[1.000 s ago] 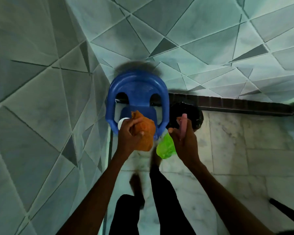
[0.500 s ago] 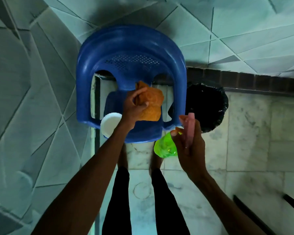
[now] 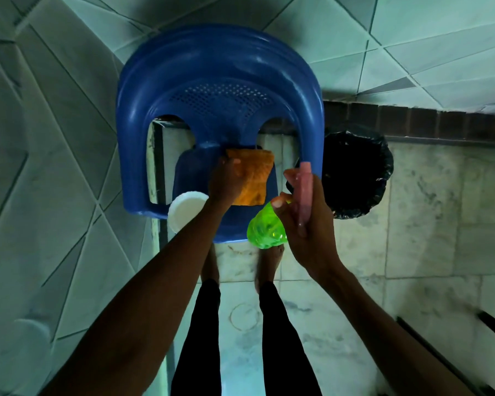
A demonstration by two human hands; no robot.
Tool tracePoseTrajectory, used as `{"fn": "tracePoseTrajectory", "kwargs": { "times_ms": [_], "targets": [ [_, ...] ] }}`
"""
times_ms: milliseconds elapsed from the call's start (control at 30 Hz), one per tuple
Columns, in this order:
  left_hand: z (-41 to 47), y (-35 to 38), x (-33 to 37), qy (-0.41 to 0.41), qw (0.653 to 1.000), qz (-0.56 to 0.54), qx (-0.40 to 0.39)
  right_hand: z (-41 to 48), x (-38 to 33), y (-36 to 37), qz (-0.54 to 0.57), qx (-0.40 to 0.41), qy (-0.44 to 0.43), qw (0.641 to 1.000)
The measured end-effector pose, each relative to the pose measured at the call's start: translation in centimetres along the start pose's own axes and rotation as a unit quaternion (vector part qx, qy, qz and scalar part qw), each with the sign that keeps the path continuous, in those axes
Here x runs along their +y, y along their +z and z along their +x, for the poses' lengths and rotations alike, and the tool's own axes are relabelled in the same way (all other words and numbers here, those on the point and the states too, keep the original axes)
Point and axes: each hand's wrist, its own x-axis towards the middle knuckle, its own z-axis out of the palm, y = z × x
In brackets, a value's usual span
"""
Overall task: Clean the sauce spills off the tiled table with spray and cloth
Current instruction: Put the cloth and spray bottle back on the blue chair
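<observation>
The cloth (image 3: 255, 178) is over the chair (image 3: 212, 67) seat, a round dish (image 3: 185, 210) just left, the spray bottle (image 3: 265, 232) right, the bin (image 3: 357, 172) farther right.

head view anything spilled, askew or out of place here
A white round dish sits at the near left corner of the blue chair, seemingly overhanging the seat. A faint ring mark stains the marble floor.
</observation>
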Motion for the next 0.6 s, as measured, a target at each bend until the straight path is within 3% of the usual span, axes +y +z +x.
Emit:
{"fn": "tracePoseTrajectory", "kwargs": {
  "times_ms": [133, 233, 367, 467, 533, 600],
  "targets": [
    [-0.2, 0.7, -0.9, 0.038, 0.979, 0.200, 0.027, 0.9, -0.2, 0.1, -0.017, 0.003, -0.014, 1.000],
    [0.1, 0.8, -1.0, 0.029, 0.988, 0.146, 0.048, 1.2, -0.2, -0.1, -0.022, 0.002, -0.014, 1.000],
    [1.1, 0.6, -0.8, -0.001, 1.000, 0.020, 0.011, 1.3, 0.5, -0.4, -0.028, 0.006, -0.014, 0.999],
    [0.3, 0.3, -0.4, -0.013, 0.994, 0.089, 0.060, 1.4, 1.0, -0.7, -0.044, 0.003, -0.031, 0.999],
    [-0.4, 0.3, 0.4, 0.026, 0.981, 0.159, 0.105, 1.4, 1.2, -0.8, -0.043, 0.000, -0.036, 0.998],
    [-0.7, 0.7, 1.1, 0.082, 0.984, 0.136, 0.086, 1.4, 1.2, -0.9, -0.041, -0.002, -0.037, 0.998]
  ]
}}
